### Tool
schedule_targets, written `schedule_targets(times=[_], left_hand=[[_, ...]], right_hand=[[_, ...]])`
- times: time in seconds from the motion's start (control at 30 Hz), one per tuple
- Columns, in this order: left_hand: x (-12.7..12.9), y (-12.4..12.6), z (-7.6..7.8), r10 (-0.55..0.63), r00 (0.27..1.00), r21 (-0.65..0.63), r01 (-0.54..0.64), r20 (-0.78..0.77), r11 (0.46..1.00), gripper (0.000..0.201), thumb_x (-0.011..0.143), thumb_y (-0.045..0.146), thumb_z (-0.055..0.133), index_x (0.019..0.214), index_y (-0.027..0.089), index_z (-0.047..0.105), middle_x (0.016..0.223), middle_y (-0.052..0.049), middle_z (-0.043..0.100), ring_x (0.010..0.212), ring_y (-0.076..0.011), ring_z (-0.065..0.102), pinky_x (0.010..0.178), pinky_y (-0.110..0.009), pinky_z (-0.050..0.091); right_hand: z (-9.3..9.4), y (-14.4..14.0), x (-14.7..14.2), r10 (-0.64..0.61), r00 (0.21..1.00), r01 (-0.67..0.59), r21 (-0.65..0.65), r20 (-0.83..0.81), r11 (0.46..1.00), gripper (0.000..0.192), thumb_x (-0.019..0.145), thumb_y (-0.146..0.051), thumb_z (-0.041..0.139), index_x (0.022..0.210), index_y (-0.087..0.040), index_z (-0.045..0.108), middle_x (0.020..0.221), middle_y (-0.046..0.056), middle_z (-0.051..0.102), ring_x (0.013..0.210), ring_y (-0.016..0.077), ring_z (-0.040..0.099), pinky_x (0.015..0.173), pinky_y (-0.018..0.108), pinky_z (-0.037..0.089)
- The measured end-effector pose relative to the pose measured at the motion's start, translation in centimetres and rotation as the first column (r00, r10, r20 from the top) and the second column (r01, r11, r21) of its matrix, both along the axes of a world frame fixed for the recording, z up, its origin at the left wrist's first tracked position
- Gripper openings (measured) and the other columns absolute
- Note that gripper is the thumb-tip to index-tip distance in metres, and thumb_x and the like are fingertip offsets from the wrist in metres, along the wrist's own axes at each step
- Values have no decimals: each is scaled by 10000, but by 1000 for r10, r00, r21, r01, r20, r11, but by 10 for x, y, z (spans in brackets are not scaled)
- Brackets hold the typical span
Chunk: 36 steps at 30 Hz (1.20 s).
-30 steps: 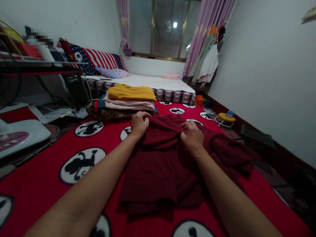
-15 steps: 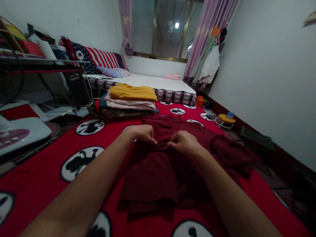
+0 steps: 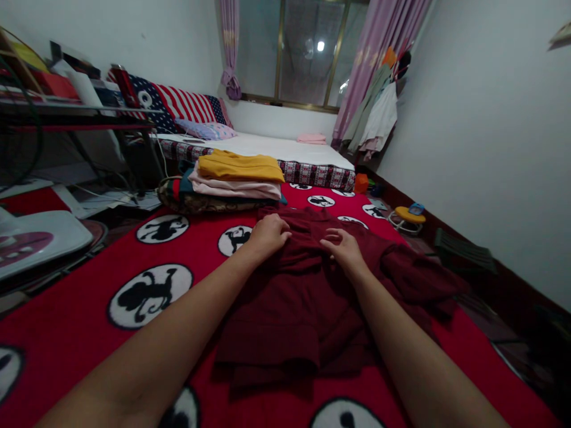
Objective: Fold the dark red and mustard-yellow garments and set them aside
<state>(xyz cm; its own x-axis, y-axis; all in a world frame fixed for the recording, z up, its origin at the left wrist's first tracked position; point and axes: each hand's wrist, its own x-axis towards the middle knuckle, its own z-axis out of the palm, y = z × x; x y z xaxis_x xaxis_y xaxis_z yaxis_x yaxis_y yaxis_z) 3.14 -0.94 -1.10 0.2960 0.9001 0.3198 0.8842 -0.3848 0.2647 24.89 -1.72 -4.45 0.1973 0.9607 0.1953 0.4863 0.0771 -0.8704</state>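
A maroon garment [image 3: 285, 309], with folds and a wide hemmed edge toward me, lies spread out over the red blanket. I cannot tell exactly what kind of garment it is. My left hand [image 3: 270, 235] rests at its upper left part, fingers loosely bent and slightly apart, holding nothing I can see. Over the garment's middle, my right hand [image 3: 344, 251] has its thumb and fingers parted, with nothing between them. Wrinkled cloth runs between the two hands. A bunched part of the garment stretches off to the right, beyond my right forearm.
A stack of folded clothes [image 3: 241, 172], mustard on top, stands just past the garment. The red blanket [image 3: 200, 238] bears white circles with black figures. Further back is a bed [image 3: 263, 144]. A cluttered desk [image 3: 89, 113] is at left, a yellow stool [image 3: 409, 214] at right.
Both hands have let go of the pinched cloth and opened. My left hand moved slightly away from me, and my right hand shifted a little to the right. The garment's middle lies flatter.
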Motion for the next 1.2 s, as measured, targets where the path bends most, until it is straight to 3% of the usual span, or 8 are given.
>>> schedule_targets(times=[0.17, 0.37, 0.53, 0.67, 0.9, 1.03, 1.1, 1.2], left_hand=[[-16, 13, -20, 66, 997, 18, -66, 43, 998, 465, 852, 254, 600, 1306, 154, 593, 1450, -148, 452, 1292, -245, 484, 1081, -309, 378], [-44, 13, 9, 249, 957, -38, -246, 146, 969, 201, 771, 340, 664, 907, 234, 767, 941, -52, 737, 906, -218, 670, 791, -276, 507], [-56, 9, 19, 147, 989, -469, -129, 3, 874, 350, 695, 518, 707, 630, 174, 726, 593, -50, 686, 585, -168, 628, 491, -222, 397], [-49, 5, 15, 74, 996, -569, -87, -46, 818, 256, 643, 392, 754, 563, 160, 679, 533, -31, 654, 528, -136, 588, 450, -199, 348], [-62, 1, 33, -10, 995, -631, 73, 103, 773, 105, 612, 227, 676, 550, 146, 650, 513, -8, 618, 514, -115, 553, 482, -188, 386], [-81, -2, 51, -30, 997, -643, 73, 78, 762, 116, 598, 259, 688, 570, 150, 660, 554, -17, 648, 536, -132, 574, 500, -201, 405], [-81, -4, 57, 22, 999, -600, -33, -27, 800, 102, 605, 247, 688, 589, 147, 677, 577, -33, 670, 564, -153, 603, 518, -211, 415], [-63, -6, 55, 137, 988, -356, -155, -74, 921, 166, 687, 295, 654, 698, 151, 736, 674, -68, 717, 667, -190, 651, 599, -233, 448]], right_hand=[[18, -16, -17, -38, 966, -66, 387, 256, 920, 154, 751, -221, 620, 882, -199, 697, 904, 41, 695, 696, 149, 604, 696, 287, 486], [32, -47, -51, 284, 780, -475, 233, 558, 848, 145, 801, -144, 597, 832, -230, 710, 861, 7, 691, 773, 144, 620, 687, 240, 433], [23, -58, -66, 309, 653, -526, 121, 691, 842, 248, 831, -220, 652, 1078, -237, 670, 1062, 36, 656, 933, 172, 606, 757, 257, 440], [17, -59, -70, 314, 546, -523, 24, 776, 852, 166, 844, -218, 645, 1004, -216, 689, 1031, 56, 655, 970, 202, 585, 770, 284, 440], [15, -62, -69, 198, 725, -501, 308, 659, 809, 76, 860, -181, 587, 878, -210, 655, 997, 49, 654, 941, 188, 574, 820, 299, 428], [15, -65, -70, 311, 668, -595, 235, 676, 769, 78, 843, -273, 644, 890, -212, 659, 995, 43, 675, 940, 191, 585, 808, 305, 418], [14, -66, -72, 353, 633, -627, 189, 689, 756, 121, 856, -315, 644, 908, -210, 671, 998, 44, 686, 940, 188, 592, 797, 298, 416], [13, -67, -75, 348, 656, -614, 206, 669, 762, 165, 909, -330, 578, 941, -211, 688, 1024, 44, 699, 949, 175, 602, 813, 290, 414]])
